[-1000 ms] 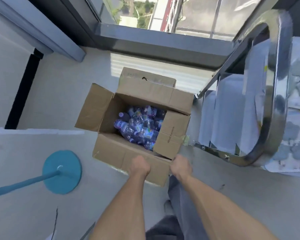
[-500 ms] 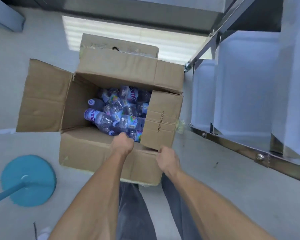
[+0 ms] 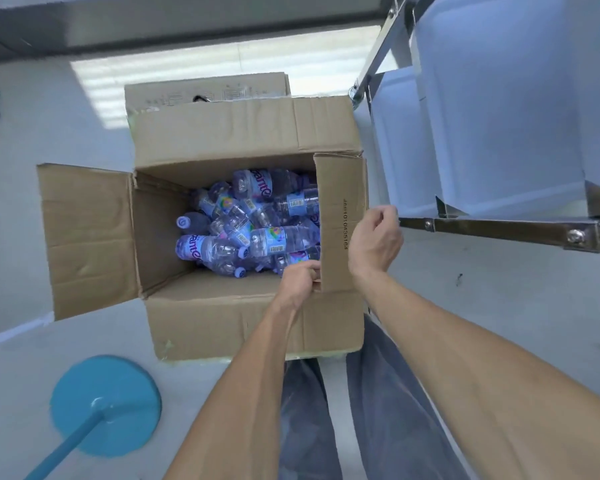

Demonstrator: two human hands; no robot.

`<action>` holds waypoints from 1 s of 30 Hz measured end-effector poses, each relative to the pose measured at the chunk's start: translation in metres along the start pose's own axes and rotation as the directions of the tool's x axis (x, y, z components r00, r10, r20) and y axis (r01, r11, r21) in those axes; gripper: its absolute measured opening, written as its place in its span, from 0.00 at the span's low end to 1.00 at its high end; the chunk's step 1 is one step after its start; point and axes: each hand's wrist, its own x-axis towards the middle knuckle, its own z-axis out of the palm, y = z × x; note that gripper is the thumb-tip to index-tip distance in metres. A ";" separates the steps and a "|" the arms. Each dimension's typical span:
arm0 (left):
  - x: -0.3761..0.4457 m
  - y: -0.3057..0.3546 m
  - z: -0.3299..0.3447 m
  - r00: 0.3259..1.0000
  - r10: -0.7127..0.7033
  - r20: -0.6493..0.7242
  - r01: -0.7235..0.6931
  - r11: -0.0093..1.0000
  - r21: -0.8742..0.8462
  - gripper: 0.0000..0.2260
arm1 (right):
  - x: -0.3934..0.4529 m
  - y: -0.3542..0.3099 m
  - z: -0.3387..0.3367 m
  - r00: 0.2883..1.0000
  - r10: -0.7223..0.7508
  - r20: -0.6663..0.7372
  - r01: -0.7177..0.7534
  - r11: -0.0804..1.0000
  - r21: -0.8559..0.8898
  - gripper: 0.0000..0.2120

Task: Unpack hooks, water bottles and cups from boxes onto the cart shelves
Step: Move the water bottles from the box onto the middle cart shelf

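An open cardboard box (image 3: 222, 317) stands on the floor in front of me, holding several clear water bottles (image 3: 253, 220) with purple labels and caps, lying jumbled. My left hand (image 3: 300, 280) pinches the near corner of the box's right flap (image 3: 336, 202), which stands up. My right hand (image 3: 374, 237) is at that flap's outer edge with its fingers curled; whether it grips the flap is unclear. The cart (image 3: 499, 225), a steel frame with white shelves (image 3: 499, 116), stands just right of the box.
A second, closed cardboard box (image 3: 205, 90) sits behind the open one. A blue round stand base with its pole (image 3: 104, 403) lies on the floor at the lower left. My legs in grey trousers (image 3: 378, 410) are right below the box.
My view has dropped closer to the box. My left hand went from the near wall to the right flap's corner. My right hand rose from the box's near corner to the flap's outer edge.
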 end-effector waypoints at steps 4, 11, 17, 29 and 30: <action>-0.011 0.010 0.005 0.990 0.023 0.142 -0.045 0.988 0.147 0.17 | 0.007 -0.046 0.004 0.942 -0.335 -0.026 0.328 0.933 -0.146 0.14; -0.019 0.014 0.051 0.904 0.157 0.398 -0.381 0.717 0.583 0.13 | 0.013 -0.022 -0.011 0.840 -0.509 0.185 0.516 0.647 -0.561 0.26; 0.002 -0.001 0.038 0.893 -0.024 0.450 -0.395 0.438 0.807 0.29 | 0.041 0.015 -0.027 0.784 -0.493 0.378 0.567 0.322 -0.758 0.35; 0.018 -0.046 -0.054 0.998 0.065 0.012 -0.019 0.111 0.994 0.17 | 0.029 0.033 0.004 0.881 -0.178 0.438 0.472 0.391 -0.790 0.48; 0.019 -0.048 -0.062 0.998 0.063 -0.032 0.029 0.054 0.998 0.18 | 0.030 0.034 0.005 0.882 -0.185 0.434 0.471 0.385 -0.793 0.48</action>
